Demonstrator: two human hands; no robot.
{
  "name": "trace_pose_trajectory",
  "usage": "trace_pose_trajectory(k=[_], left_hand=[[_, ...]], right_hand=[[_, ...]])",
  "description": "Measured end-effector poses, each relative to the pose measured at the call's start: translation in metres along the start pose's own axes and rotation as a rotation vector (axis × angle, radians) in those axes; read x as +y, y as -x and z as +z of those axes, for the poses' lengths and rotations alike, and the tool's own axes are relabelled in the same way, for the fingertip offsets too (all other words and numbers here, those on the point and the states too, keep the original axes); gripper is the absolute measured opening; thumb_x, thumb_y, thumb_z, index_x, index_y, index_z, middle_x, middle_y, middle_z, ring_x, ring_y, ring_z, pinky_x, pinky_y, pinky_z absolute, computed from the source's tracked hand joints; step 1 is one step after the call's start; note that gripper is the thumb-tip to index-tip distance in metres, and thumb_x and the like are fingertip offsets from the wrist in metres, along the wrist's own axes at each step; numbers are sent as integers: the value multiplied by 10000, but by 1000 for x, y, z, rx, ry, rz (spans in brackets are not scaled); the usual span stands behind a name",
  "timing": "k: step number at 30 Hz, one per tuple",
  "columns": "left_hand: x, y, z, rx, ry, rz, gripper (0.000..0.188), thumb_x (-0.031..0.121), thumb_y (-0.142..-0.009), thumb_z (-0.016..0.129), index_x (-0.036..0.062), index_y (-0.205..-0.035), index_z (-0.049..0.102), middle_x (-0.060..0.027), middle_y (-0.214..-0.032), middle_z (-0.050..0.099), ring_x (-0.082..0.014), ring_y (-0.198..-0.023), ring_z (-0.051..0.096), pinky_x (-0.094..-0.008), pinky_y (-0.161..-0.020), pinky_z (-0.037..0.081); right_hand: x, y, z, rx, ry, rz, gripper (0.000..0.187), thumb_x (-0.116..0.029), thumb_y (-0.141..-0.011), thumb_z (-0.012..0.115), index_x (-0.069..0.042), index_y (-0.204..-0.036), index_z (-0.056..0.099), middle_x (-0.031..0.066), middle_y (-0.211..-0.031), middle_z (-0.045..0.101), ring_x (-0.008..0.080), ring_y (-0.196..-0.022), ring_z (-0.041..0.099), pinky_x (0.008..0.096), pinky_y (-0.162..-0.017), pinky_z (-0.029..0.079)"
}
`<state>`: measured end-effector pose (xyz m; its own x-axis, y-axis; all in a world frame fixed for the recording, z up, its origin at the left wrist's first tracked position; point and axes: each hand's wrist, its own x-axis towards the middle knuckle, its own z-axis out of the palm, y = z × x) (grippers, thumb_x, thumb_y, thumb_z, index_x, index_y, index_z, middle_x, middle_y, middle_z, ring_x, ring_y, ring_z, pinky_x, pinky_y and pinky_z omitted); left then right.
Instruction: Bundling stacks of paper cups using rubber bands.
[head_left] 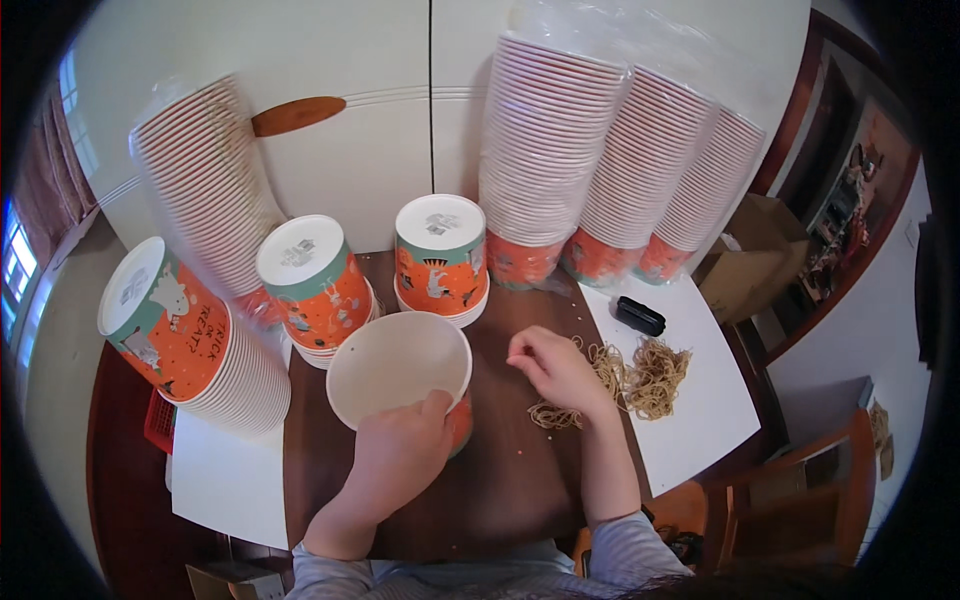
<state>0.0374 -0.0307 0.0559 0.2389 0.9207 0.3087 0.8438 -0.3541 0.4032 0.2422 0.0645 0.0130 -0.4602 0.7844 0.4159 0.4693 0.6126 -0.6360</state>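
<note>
My left hand (402,452) is closed on the near rim of a paper bucket (385,358), its fingers over the edge and partly hidden. The bucket is tilted, with its white inside facing up and an orange outer wall showing at the right. To the right, my right hand (555,368) hovers over the brown table with its fingers curled together. What it pinches, if anything, is too small to make out. Beside that wrist lies a heap of tan cord loops (610,372), and a second cord bundle (658,378) rests on the white table part.
Upside-down orange bucket stacks stand at left (185,325), centre-left (318,285) and centre (441,260). A plastic-wrapped stack (205,170) leans at the back left. More wrapped stacks (555,150) line the back right. A small black case (640,316) lies near the cord.
</note>
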Motion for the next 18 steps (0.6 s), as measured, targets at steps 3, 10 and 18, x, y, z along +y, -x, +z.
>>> trace_pose_trajectory(k=[3,10,18], left_hand=[[1,-2,16,-30,-117,19,115,122,-736,579,71,-835,549,-112,-597,567,-276,-554,580,-384,-511,449],[6,-1,42,-44,-129,95,285,180,-781,557,49,-1025,489,-91,-606,561,-243,-524,578,-344,-455,445],[-4,-5,26,77,-18,162,414,276,-782,592,71,-1121,471,-73,-766,585,-234,-697,594,-359,-566,479]], right_hand=[[12,-2,10,-158,95,71,92,-58,-747,558,-25,-828,532,125,-774,552,283,-736,554,353,-646,440],[50,3,7,-254,441,350,143,-87,-709,543,-97,-818,636,97,-841,618,287,-805,588,386,-701,470],[96,16,3,-140,593,468,127,-149,-712,562,-111,-799,647,110,-835,608,292,-828,575,385,-725,463]])
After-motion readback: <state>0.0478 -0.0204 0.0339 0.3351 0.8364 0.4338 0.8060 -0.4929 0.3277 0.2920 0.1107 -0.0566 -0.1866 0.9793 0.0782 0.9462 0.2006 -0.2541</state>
